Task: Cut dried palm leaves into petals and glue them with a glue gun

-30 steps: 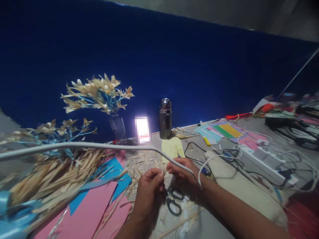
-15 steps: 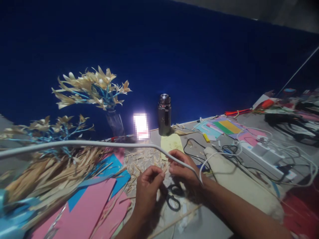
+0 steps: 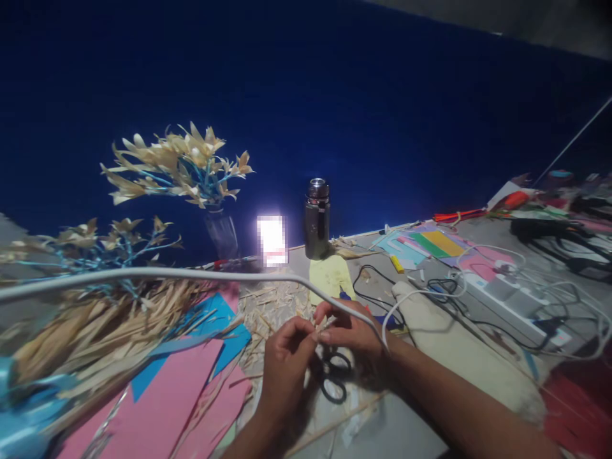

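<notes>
My left hand (image 3: 289, 360) is closed in a pinch, its thumb and forefinger meeting the fingertips of the other hand. My right hand (image 3: 349, 331) is also closed, fingers bent and thumb pressed in. Something small and pale shows between the fingertips, too small to name. Just below the hands, black-handled scissors (image 3: 335, 389) lie with their handles toward me; their blades are hidden. Pale dry scraps (image 3: 268, 312) cover the surface around and behind my hands. A yellow sheet (image 3: 329, 275) lies beyond them.
A white cable (image 3: 191, 274) crosses in front, over my right wrist. Behind stand a metal flask (image 3: 317, 223) and a vase (image 3: 222, 233) of pale flowers. Pink sheets (image 3: 167, 389) and dry husks (image 3: 109, 325) lie left; a power strip (image 3: 507, 306) and cloth roll (image 3: 459, 350) right.
My hands have come together, so the fingertips now touch. My right hand has lowered slightly and its thumb has moved in toward the left fingertips.
</notes>
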A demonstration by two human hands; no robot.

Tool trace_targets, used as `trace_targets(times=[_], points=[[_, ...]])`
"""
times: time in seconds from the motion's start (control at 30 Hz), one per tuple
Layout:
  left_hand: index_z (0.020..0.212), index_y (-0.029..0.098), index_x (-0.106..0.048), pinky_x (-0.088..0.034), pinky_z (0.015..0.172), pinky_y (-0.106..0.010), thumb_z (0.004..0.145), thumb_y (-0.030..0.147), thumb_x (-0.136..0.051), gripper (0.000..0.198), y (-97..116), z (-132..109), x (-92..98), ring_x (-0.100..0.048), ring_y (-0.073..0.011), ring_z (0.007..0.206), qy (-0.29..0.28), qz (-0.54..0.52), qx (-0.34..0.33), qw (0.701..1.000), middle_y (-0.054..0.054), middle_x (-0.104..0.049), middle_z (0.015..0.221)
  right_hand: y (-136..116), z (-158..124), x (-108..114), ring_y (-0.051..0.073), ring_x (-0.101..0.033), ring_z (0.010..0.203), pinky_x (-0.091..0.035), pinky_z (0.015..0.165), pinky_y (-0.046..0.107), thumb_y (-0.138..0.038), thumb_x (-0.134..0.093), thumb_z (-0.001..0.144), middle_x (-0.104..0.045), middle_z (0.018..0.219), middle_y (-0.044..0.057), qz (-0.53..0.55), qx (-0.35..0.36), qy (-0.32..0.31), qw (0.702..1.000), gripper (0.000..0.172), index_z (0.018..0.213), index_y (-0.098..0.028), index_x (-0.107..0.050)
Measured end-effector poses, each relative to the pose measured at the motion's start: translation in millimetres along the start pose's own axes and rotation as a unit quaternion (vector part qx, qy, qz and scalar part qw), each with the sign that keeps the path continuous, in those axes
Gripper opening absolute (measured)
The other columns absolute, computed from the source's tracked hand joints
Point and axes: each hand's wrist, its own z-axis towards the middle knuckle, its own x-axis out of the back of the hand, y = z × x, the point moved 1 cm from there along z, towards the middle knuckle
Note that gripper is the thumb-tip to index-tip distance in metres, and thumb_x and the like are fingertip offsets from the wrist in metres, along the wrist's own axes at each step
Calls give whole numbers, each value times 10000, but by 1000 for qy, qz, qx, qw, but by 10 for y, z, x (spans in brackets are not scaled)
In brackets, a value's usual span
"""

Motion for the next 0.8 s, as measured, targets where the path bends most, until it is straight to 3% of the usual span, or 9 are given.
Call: trace_targets(times=[0.13, 0.27, 0.47, 0.6, 0.8], points=[[722, 206, -627, -427, 507, -225, 757, 348, -794, 222, -35, 38, 43, -527, -114, 508, -4, 12, -15, 1000, 39, -557, 597, -57, -41, 1, 145, -536, 744, -451, 651, 273, -325, -792, 672, -602, 988, 25, 17, 75, 69, 995, 356, 978, -234, -633], [731, 207, -618, -429, 503, -221, 762, 351, -788, 224, -43, 41, 49, -514, -109, 496, 1, 12, -18, 1000, 48, -539, 587, -142, -71, 37, 197, -563, 902, -480, 737, 310, -320, -778, 668, -607, 1081, 47, -4, 97, 70, 993, 361, 986, -247, -624], [743, 196, -643, -411, 499, -223, 749, 351, -800, 221, -29, 23, 40, -518, -115, 514, -1, 10, 0, 1000, 30, -572, 609, -153, -30, 56, 148, -536, 715, -445, 692, 303, -445, -801, 676, -600, 833, 4, -23, -7, -19, 1000, 390, 918, -181, -648], [733, 189, -667, -434, 526, -237, 734, 345, -810, 212, -8, 7, 14, -533, -127, 547, 3, 12, -3, 1000, 10, -596, 641, -127, -20, 35, 142, -526, 691, -424, 657, 286, -496, -824, 676, -585, 783, -8, -15, 2, -21, 1000, 421, 877, -178, -637], [768, 197, -690, -444, 550, -244, 761, 357, -791, 190, 34, -37, -29, -530, -126, 561, 6, 13, -10, 1000, 2, -620, 673, -79, -18, 9, 162, -554, 762, -452, 684, 287, -400, -795, 718, -602, 849, 13, -19, 53, 26, 998, 274, 788, -198, -623]])
